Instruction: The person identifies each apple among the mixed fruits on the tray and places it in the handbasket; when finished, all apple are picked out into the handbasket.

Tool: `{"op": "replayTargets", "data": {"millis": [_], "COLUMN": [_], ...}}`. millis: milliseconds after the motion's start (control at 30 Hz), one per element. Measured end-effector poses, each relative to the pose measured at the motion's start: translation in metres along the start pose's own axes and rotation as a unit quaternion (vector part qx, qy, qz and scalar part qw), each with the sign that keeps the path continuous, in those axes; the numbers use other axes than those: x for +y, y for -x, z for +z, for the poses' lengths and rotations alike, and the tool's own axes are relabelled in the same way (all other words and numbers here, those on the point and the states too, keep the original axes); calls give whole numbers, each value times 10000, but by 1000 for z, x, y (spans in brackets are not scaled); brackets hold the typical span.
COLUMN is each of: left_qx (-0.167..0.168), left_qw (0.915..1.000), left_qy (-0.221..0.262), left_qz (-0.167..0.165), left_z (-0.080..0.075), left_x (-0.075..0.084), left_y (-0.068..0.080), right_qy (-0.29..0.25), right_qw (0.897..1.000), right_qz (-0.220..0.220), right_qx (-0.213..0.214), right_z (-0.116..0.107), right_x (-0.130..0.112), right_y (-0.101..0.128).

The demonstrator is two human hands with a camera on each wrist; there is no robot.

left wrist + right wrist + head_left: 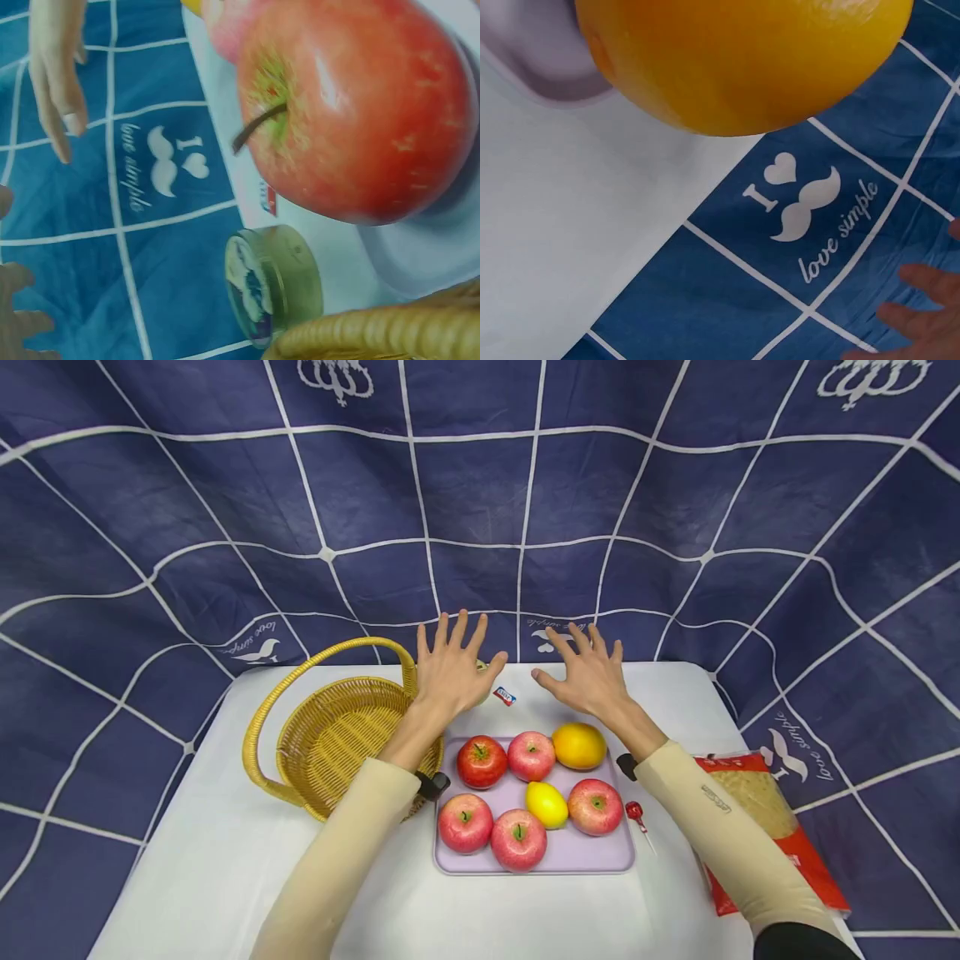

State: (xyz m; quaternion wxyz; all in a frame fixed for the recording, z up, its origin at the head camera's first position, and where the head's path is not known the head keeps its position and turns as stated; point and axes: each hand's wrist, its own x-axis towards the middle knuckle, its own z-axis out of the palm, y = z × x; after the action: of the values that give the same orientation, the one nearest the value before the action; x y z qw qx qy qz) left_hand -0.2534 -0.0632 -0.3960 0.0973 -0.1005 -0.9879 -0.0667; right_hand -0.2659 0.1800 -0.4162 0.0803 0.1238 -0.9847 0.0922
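Note:
Both hands are held up past the far side of the lilac tray (585, 857), fingers spread and nothing in them. My left hand (448, 677) is beside the handle of the yellow wicker basket (337, 743); a small round tin (289, 277) is mostly hidden behind it in the head view. To the right, my right hand (588, 678) is beyond an orange-yellow fruit (579, 746). Also on the tray are a dark red apple (482, 762), several pink apples (519, 840) and a yellow lemon (547, 805).
Between the hands lies a small red, white and blue packet (504, 696) on the white table (195, 860). A red lollipop (635, 812) rests right of the tray. Beneath the right forearm is a red bag (806, 860) with a clear window. A blue checked cloth (480, 502) hangs behind.

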Motion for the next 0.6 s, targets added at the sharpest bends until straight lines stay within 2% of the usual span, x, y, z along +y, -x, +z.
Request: {"op": "replayTargets", "data": {"millis": [200,400,600], "left_qx": [401,670,1174], "left_qw": [9986,9955,9865], "left_qy": [216,443,853], "left_qz": [286,500,760], "left_z": [-19,-35,-55], "left_x": [-4,-10,-16], "left_y": [25,54,78], "right_qy": [-357,-663,-1125], "right_qw": [9989,9964,9909], "right_qz": [-309,-464,-575], "right_qx": [-4,-263,-469], "right_z": [-6,-11,-12], "right_x": [-1,1,6], "right_y": [16,34,54]}}
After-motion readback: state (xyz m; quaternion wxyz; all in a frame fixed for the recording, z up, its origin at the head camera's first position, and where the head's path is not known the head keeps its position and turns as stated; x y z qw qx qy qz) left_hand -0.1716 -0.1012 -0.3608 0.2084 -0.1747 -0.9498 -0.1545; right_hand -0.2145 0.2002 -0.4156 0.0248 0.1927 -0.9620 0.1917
